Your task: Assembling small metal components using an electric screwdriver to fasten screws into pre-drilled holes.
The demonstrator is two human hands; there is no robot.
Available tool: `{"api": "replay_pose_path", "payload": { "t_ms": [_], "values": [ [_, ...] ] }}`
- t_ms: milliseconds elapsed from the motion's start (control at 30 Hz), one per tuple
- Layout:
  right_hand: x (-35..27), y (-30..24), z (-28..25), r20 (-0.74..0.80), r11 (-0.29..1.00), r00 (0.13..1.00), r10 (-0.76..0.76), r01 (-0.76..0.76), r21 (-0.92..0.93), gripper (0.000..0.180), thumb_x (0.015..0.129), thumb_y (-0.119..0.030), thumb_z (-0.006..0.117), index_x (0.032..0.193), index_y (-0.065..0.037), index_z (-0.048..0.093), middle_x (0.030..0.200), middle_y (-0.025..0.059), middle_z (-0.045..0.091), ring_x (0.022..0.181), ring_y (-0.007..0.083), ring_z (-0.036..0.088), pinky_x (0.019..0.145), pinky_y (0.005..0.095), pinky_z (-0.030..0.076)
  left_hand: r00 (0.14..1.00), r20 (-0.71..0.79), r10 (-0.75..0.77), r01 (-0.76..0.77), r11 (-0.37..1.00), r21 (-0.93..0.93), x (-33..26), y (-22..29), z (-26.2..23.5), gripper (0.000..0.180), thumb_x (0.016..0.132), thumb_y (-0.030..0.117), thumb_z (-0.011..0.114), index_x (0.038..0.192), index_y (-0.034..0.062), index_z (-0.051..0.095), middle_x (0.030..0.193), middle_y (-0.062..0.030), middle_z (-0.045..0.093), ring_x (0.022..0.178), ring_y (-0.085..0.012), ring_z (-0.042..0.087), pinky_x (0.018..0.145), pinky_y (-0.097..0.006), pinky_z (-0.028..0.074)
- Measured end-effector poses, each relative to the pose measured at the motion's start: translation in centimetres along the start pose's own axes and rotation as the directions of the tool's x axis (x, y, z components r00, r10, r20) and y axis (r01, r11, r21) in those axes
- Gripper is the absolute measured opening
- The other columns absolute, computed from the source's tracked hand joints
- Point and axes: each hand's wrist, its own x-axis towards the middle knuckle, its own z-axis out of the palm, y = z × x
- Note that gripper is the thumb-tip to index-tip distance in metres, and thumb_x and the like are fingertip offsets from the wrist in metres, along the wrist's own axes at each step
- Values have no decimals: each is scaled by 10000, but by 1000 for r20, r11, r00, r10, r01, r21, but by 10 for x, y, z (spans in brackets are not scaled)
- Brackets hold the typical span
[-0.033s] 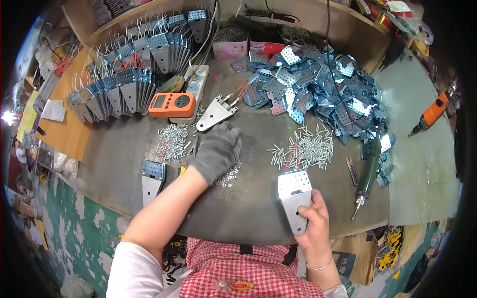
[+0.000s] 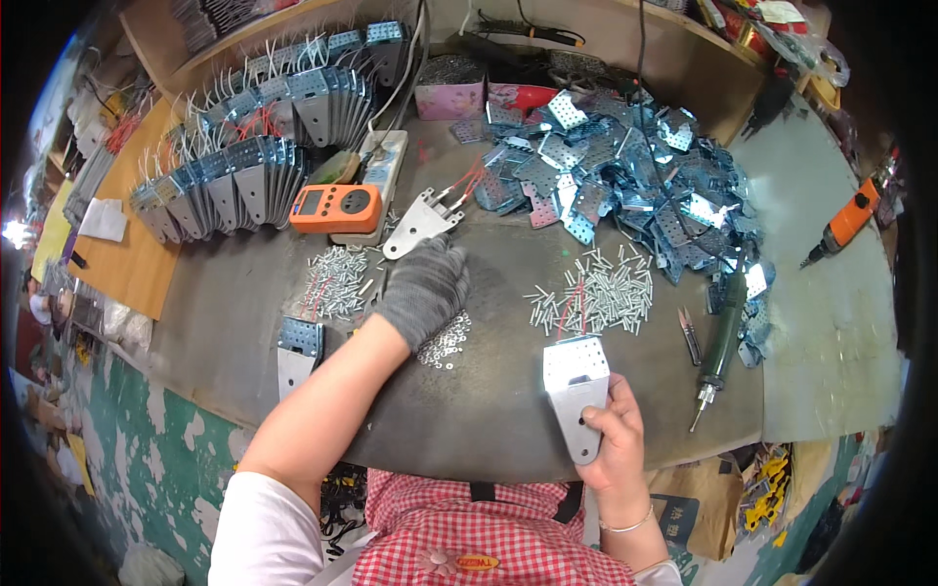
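My left hand (image 2: 422, 293), in a grey knit glove, reaches over the bench. Its bent fingers point down and away, their tips hidden under the hand, just below a grey tapered part (image 2: 420, 227) with red wires. Small washers or nuts (image 2: 445, 344) lie at the near side of the glove. At the right front, my bare right hand (image 2: 616, 439) grips another grey tapered part (image 2: 583, 420) between thumb and fingers. A shiny perforated metal plate (image 2: 576, 361) covers its wide end, and red wires stick out beyond. A similar part (image 2: 298, 354) lies left of my left forearm.
Small metal pins form a left pile (image 2: 337, 278) and a right pile (image 2: 606, 293). Perforated plates (image 2: 606, 166) are heaped at the back right. An orange meter (image 2: 337, 207), rows of finished-looking parts (image 2: 220, 195), a green screwdriver tool (image 2: 721, 342) and tweezers (image 2: 690, 335) surround the work area.
My left hand has shifted very slightly left, and the washers or nuts beside it show a little more. My right hand keeps its hold on the grey part.
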Motion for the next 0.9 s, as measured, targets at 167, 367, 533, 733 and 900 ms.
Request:
{"api": "replay_pose_path", "payload": {
  "t_ms": [167,367,533,733,900],
  "values": [
    [-9,5,-6,12,1000,1000,-10,10,19,461,795,114,526,1231,20,406,1194,180,575,1104,262,586,958,400,484,992,123,-4,23,987,-159,25,-16,8,211,773,205,670,882,25,668,903,-213,644,888,-376,622,818,-448,493],
    [-3,8,7,-8,997,1000,-13,13,-78,457,812,124,506,1237,15,379,1204,157,541,1097,220,565,927,358,483,998,53,17,-7,984,-180,23,-9,8,225,781,193,657,934,29,681,916,-213,652,880,-382,629,788,-452,496],
    [-3,17,3,15,958,993,-117,116,-263,455,832,115,498,1254,16,359,1208,157,532,1131,210,543,958,336,452,972,231,-46,80,987,-137,31,-4,0,239,786,230,652,925,37,637,879,-202,625,872,-368,614,794,-469,486],
    [-19,26,11,69,434,969,-236,168,-885,506,824,56,532,1294,40,345,1220,269,489,1183,360,527,978,400,438,974,157,-163,210,392,-896,-44,81,-31,197,785,165,716,869,42,588,768,-33,568,697,-138,539,641,-296,464],
    [-15,52,18,352,241,826,-440,487,-840,575,763,120,525,1298,95,317,1312,321,396,1221,493,436,1039,463,387,901,409,-143,423,87,-902,-101,104,-29,199,790,85,734,955,18,644,836,-9,630,744,-81,572,654,-244,479]
  ]
}}
